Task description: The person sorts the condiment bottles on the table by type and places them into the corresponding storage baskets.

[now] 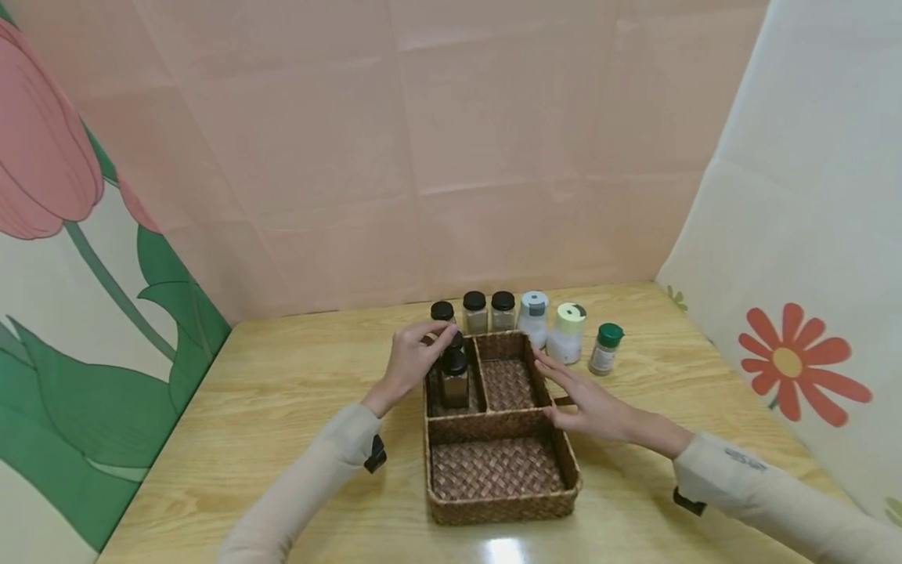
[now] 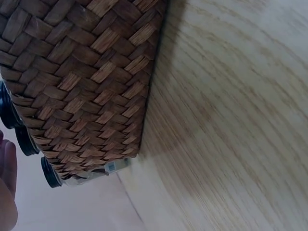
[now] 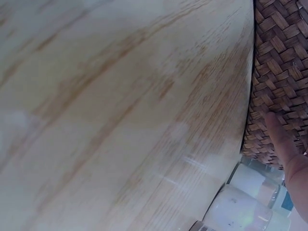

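Seemingly, left hand (image 1: 411, 362) pinches a black-capped square glass jar (image 1: 455, 379) in the woven basket (image 1: 496, 501).

Along the wooden surface (image 1: 296, 376), behind: three black-capped jars (image 1: 475, 311), white shaker (image 1: 533, 316), pale-green-lidded shaker (image 1: 568, 332), green-capped bottle (image 1: 605, 348).

Wooden table (image 1: 296, 407): wicker basket (image 1: 500, 501), six spice jars (image 1: 533, 315).

A rough woven wicker basket (image 1: 502, 501) sits on a smooth, glossy wood-grain table (image 1: 282, 407).
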`<action>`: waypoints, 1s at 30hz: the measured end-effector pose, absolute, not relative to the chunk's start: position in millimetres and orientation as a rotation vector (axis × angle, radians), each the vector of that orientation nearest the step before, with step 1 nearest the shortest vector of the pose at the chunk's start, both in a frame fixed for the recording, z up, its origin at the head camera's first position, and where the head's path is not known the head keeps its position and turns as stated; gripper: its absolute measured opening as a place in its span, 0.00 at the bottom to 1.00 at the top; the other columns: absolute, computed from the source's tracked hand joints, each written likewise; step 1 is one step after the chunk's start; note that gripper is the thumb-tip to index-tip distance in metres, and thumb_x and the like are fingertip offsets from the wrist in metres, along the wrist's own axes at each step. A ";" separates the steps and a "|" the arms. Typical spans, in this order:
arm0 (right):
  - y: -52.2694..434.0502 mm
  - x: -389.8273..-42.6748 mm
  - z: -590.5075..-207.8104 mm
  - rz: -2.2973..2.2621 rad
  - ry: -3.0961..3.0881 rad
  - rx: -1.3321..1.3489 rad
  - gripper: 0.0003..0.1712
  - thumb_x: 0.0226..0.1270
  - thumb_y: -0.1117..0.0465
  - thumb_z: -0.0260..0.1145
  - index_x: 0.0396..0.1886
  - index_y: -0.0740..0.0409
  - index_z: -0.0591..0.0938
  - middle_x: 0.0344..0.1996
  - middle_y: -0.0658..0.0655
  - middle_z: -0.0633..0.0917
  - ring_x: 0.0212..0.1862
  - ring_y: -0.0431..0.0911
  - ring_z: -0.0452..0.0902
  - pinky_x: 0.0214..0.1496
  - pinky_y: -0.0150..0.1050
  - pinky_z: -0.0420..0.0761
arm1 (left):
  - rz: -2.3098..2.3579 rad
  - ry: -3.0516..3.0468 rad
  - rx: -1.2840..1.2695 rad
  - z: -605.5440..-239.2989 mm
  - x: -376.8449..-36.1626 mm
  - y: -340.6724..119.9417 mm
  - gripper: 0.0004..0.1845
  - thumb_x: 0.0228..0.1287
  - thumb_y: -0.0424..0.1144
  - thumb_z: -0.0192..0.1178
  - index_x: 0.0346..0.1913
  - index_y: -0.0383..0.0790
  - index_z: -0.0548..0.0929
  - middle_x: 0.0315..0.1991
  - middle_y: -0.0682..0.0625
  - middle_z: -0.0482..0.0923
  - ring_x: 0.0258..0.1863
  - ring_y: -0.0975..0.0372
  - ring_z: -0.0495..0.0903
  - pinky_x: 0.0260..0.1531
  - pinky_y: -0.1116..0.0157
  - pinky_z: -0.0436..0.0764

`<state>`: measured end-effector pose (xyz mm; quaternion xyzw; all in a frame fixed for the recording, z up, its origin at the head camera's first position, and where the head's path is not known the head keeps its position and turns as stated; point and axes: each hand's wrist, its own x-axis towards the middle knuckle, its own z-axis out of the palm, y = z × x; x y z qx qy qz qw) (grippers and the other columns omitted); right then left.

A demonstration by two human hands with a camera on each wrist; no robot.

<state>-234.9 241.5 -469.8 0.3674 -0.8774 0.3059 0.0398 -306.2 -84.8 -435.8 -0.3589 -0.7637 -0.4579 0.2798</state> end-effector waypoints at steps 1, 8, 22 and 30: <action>241.8 -235.0 -469.9 0.935 -2.689 1.124 0.43 0.68 0.59 0.67 0.74 0.73 0.58 0.77 0.67 0.52 0.73 0.65 0.53 0.66 0.60 0.64 | -1.226 -2.041 -0.960 -435.5 -307.4 -84.7 0.09 0.69 0.37 0.63 0.44 0.37 0.90 0.36 0.50 0.87 0.32 0.65 0.84 0.31 0.67 0.84; 242.9 -234.6 -469.9 0.929 -2.689 1.123 0.44 0.68 0.58 0.67 0.74 0.73 0.58 0.77 0.67 0.52 0.73 0.65 0.52 0.66 0.60 0.63 | -1.216 -2.000 -0.955 -436.6 -315.7 -85.3 0.07 0.68 0.34 0.64 0.41 0.35 0.90 0.34 0.50 0.87 0.29 0.64 0.83 0.29 0.67 0.83; 242.1 -235.9 -470.6 0.936 -2.672 1.130 0.43 0.67 0.59 0.67 0.74 0.73 0.59 0.76 0.67 0.53 0.73 0.65 0.53 0.66 0.60 0.64 | -1.157 -2.027 -0.865 -441.0 -328.3 -89.3 0.05 0.65 0.35 0.67 0.40 0.38 0.90 0.32 0.51 0.86 0.31 0.63 0.82 0.37 0.61 0.81; 241.8 -235.3 -471.7 0.947 -2.675 1.129 0.43 0.68 0.58 0.67 0.74 0.73 0.58 0.77 0.64 0.51 0.73 0.64 0.53 0.66 0.60 0.63 | -1.169 -2.097 -0.800 -442.9 -332.3 -87.8 0.10 0.66 0.38 0.66 0.43 0.33 0.89 0.30 0.47 0.84 0.31 0.59 0.80 0.40 0.57 0.80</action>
